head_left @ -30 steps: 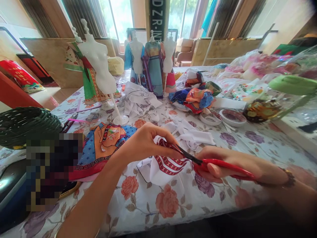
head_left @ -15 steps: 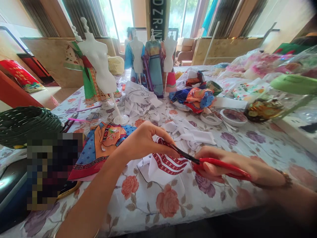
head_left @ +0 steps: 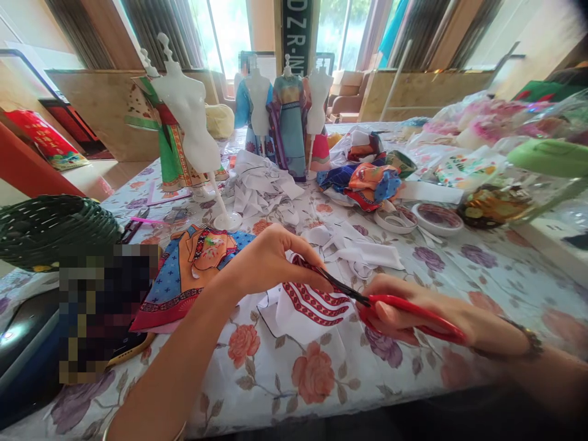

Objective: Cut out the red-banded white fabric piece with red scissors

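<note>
My left hand pinches a white piece of fabric printed with curved dark-red patterned bands. The fabric hangs below my fingers, just over the floral tablecloth. My right hand is wrapped round the red handles of a pair of scissors. Their dark blades point left and reach the fabric's upper edge beside my left fingertips; the blades look nearly closed. Left of my left hand lies a blue and orange printed garment piece. Behind my hands are white fabric scraps.
A small white dress form stands behind on the left, with several dressed forms farther back. Rolls of tape and crumpled printed fabrics lie at the right. A dark green woven basket sits at the left edge.
The view has shifted slightly, so the background sits a little farther right. Both hands, the scissors and the fabric keep nearly the same positions.
</note>
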The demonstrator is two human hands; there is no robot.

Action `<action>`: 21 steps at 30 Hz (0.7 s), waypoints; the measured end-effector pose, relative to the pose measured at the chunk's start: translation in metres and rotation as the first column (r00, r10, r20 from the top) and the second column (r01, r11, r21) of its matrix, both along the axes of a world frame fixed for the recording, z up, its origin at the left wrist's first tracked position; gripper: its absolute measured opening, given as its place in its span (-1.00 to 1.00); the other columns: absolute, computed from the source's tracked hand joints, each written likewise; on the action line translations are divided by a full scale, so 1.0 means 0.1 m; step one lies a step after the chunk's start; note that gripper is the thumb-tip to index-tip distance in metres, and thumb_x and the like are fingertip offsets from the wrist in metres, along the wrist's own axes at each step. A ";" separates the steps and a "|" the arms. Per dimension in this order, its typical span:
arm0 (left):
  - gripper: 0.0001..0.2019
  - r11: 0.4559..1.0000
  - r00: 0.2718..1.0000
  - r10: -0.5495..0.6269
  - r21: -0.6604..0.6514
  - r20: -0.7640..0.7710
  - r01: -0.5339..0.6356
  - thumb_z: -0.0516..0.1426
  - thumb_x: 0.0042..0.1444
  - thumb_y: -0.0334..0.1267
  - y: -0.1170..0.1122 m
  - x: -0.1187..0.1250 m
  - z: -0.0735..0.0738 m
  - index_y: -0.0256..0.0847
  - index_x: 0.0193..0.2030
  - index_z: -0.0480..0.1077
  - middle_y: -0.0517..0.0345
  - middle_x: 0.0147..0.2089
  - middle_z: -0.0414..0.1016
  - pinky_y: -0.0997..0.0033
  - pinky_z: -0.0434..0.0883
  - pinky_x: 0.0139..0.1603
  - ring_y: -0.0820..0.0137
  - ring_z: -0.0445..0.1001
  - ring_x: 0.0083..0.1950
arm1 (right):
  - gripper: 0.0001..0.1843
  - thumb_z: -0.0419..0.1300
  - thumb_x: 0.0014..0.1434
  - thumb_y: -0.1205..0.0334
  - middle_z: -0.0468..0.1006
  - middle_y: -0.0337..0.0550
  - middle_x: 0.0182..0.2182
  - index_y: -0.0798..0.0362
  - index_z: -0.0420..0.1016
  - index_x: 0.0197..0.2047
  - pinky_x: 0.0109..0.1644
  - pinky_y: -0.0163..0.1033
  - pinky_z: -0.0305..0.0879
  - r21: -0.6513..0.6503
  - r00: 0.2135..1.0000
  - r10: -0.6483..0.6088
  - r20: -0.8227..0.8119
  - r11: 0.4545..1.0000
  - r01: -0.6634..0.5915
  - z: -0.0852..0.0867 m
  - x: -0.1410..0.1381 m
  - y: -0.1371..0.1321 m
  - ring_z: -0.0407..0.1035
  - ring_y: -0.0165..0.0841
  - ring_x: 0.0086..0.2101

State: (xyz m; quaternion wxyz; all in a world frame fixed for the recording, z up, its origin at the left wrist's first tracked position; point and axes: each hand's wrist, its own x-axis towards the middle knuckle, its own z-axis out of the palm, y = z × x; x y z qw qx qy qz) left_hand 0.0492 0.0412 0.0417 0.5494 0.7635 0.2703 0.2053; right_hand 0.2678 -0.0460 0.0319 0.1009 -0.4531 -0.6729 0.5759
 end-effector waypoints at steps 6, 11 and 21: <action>-0.91 0.999 0.999 -0.032 -0.005 -0.015 0.032 0.36 -0.15 -0.41 0.01 -0.01 0.00 -0.14 -0.50 0.60 0.24 -0.48 0.60 0.59 0.42 -0.39 0.53 0.49 -0.43 | -0.22 -0.06 0.01 -0.56 0.12 -0.31 -0.73 0.02 0.09 -0.72 -0.55 -0.27 -0.02 -0.025 0.999 -0.038 -0.035 0.999 0.037 -0.01 -0.05 -0.02 0.01 -0.50 -0.66; -0.93 0.999 0.999 -0.036 -0.007 -0.032 0.036 0.36 -0.15 -0.38 0.02 -0.01 -0.01 -0.15 -0.48 0.61 0.26 -0.48 0.58 0.61 0.37 -0.44 0.57 0.44 -0.47 | -0.25 -0.09 0.09 -0.51 0.10 -0.33 -0.73 0.02 0.05 -0.69 -0.56 -0.30 -0.08 0.020 0.997 -0.069 -0.038 0.997 0.070 0.01 -0.05 -0.05 -0.04 -0.53 -0.66; -0.91 0.997 0.992 -0.071 0.005 -0.103 0.072 0.38 -0.14 -0.27 0.04 0.01 -0.08 -0.15 -0.43 0.63 0.24 -0.47 0.57 0.58 0.31 -0.44 0.55 0.40 -0.45 | -0.22 -0.17 0.10 -0.53 0.15 -0.29 -0.68 0.03 0.10 -0.68 -0.53 -0.29 -0.04 0.019 0.999 0.034 0.029 0.999 -0.035 0.06 0.02 0.00 0.06 -0.48 -0.61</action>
